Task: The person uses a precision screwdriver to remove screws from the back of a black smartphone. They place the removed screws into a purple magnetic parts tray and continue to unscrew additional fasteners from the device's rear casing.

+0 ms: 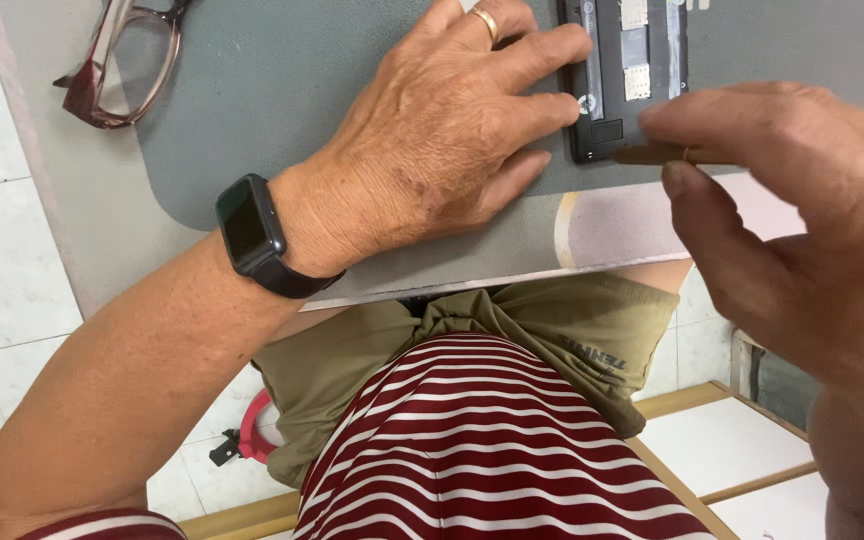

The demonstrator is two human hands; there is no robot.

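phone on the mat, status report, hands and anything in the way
Left hand flat on the grey mat, fingertips bracing the opened black phone. Right hand pinching a thin tool at the phone's lower edge. Glasses lie apart, nothing blocking.

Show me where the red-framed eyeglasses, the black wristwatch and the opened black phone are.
Red-framed eyeglasses (pixel 117 62): head view, point on the lens nearer the mat.
Black wristwatch (pixel 247 225): head view, point on its dark screen.
Opened black phone (pixel 632 75): head view, point on the exposed inside of its back.
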